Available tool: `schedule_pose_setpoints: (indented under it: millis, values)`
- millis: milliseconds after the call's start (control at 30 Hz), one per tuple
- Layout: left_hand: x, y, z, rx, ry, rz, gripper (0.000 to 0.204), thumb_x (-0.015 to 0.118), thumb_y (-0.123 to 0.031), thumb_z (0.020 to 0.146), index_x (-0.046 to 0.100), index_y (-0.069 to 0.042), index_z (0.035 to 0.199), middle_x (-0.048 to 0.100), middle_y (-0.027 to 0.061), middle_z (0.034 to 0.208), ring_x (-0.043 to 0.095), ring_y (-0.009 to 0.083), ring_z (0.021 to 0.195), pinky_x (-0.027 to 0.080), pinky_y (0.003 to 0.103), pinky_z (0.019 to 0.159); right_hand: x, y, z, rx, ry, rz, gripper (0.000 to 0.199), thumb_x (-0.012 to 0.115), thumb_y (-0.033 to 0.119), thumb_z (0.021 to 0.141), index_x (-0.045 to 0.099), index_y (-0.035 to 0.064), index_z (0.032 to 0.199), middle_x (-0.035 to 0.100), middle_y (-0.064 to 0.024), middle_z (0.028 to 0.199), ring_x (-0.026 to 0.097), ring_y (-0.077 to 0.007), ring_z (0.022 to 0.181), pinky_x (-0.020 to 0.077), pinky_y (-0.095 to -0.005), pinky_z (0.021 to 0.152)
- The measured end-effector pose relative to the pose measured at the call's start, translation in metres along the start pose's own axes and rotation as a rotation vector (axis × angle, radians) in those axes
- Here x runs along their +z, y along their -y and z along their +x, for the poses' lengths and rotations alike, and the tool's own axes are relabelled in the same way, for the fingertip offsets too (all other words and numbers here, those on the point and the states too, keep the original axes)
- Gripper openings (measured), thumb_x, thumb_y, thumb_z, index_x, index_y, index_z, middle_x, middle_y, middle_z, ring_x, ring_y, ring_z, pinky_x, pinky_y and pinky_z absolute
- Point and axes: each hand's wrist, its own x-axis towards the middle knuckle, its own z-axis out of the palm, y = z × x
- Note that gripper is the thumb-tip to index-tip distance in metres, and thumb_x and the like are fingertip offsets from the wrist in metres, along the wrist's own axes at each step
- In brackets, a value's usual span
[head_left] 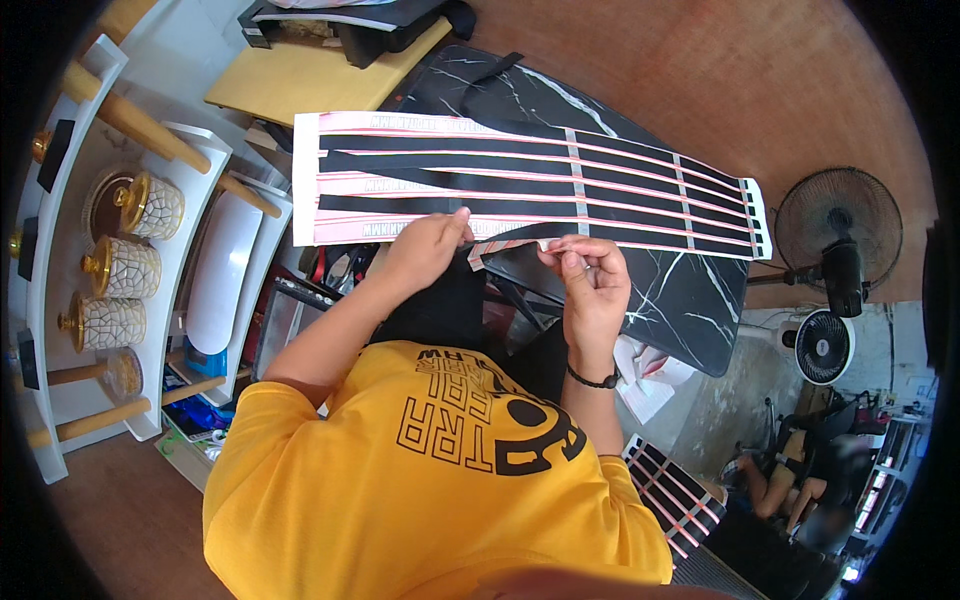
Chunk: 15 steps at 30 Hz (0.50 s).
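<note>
At the banded card's (306, 180) near edge, our right hand (596, 285) pinches a thin strip (495, 246) | left hand (422, 250) alongside, grip unclear | table (680, 310) beneath, presumably for support

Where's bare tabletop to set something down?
Black marbled table: near right corner, between right hand, pink card and table edge; also far side, between card and brown wall. Crowded: card's near edge, with left hand there too.
</note>
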Motion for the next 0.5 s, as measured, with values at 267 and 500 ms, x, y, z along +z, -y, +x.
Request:
schedule_pose_setpoints:
  millis: [267,500]
  values:
    - [0.025,0.005,-0.009,-0.145,-0.178,0.082,0.062,0.041,-0.046,0.104,0.060,0.005,0.074,0.051,0.0261,0.061,0.053,0.0424,0.059,0.043,0.048,0.061,-0.041,0.020,0.005,-0.200,-0.132,0.139,0.013,0.060,-0.008,0.090,0.056,0.0024,0.098,0.063,-0.0121,0.098,0.065,-0.0191,0.088,0.0596,-0.0334,0.078]
    - [-0.009,-0.024,0.007,-0.093,-0.211,0.091,0.065,0.036,-0.052,0.103,0.065,0.001,0.080,0.062,0.0238,0.070,0.063,0.0432,0.076,0.047,0.047,0.071,-0.185,0.165,-0.043,-0.544,-0.489,-0.245,0.011,0.059,0.006,0.097,0.058,0.0039,0.108,0.063,-0.0112,0.102,0.055,-0.0142,0.075,0.0522,-0.0274,0.073]
